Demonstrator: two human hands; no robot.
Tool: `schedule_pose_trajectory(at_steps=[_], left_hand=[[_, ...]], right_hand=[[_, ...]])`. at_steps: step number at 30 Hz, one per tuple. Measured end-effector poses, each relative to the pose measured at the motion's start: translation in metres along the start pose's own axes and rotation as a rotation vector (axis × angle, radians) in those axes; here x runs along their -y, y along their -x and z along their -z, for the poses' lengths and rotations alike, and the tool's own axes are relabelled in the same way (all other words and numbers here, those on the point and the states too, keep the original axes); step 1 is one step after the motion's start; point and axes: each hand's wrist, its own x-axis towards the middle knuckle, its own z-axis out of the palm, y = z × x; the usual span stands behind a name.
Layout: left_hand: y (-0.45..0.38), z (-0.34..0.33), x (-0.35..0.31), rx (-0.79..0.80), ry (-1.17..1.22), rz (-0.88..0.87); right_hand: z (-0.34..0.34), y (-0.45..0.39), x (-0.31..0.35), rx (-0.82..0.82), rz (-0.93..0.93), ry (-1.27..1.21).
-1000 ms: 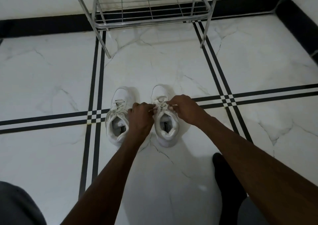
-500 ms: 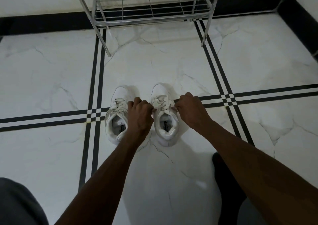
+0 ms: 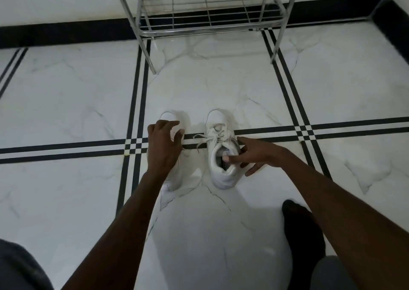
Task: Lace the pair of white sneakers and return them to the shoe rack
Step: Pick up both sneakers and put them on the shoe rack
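Two white sneakers stand side by side on the marble floor, toes toward the rack. My left hand (image 3: 163, 148) lies over the left sneaker (image 3: 171, 117) with fingers spread, hiding its laces and opening. The right sneaker (image 3: 223, 176) shows laces (image 3: 218, 132) threaded up the front, with loose ends trailing to its left. My right hand (image 3: 250, 154) is at this shoe's collar, thumb inside the opening and fingers against the outer side. The metal shoe rack (image 3: 208, 31) stands beyond them against the wall, its lowest wire shelf bare.
My foot in a black sock (image 3: 303, 234) rests on the floor at the lower right. Dark grey trouser fabric (image 3: 20, 267) fills the lower left corner. The rack's legs (image 3: 150, 61) stand on the floor ahead; a black skirting runs along the walls.
Both hands have let go of the right sneaker's laces. My left hand moved left onto the left sneaker; my right hand dropped to the right sneaker's collar. The view tilted up toward the rack.
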Motion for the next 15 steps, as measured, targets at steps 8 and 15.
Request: schedule_pose_trajectory(at_steps=[8,15], left_hand=[[0.016,0.034,0.048,0.157,-0.035,0.411],[0.031,0.039,0.054,0.428,0.538,0.564]], right_hand=[[-0.034,-0.034,0.005,-0.311,0.125,0.161],[-0.055,-0.04,0.015,-0.396,0.184,0.157]])
